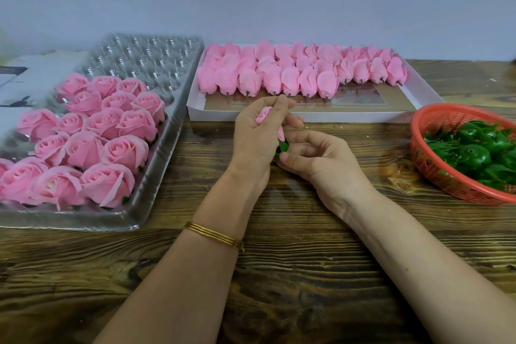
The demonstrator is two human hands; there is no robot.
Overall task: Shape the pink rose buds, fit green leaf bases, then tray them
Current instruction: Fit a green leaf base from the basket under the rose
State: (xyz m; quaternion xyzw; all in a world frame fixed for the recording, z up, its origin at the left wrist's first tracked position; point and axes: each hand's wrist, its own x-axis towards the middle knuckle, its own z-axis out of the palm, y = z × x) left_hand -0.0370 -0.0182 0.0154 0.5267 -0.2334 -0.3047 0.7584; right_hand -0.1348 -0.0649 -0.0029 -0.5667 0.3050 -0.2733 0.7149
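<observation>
Head cam shows the left hand (258,131) wrapped around a pink rose bud (265,115) while the right hand (312,156) pinches a green leaf base (282,146) against its bottom end, both hands touching over the wooden table (279,260). Honestly the risk here is squeezing too hard and crushing the soft petals, or seating the base crooked so it sits tilted in the clear tray (156,64) on the left. Spare bases are in the red basket (435,173), far right.

We are seeing a dark wooden bench (279,274) carrying a clear plastic tray (156,165), a white box (307,116) and a red basket (430,168).
</observation>
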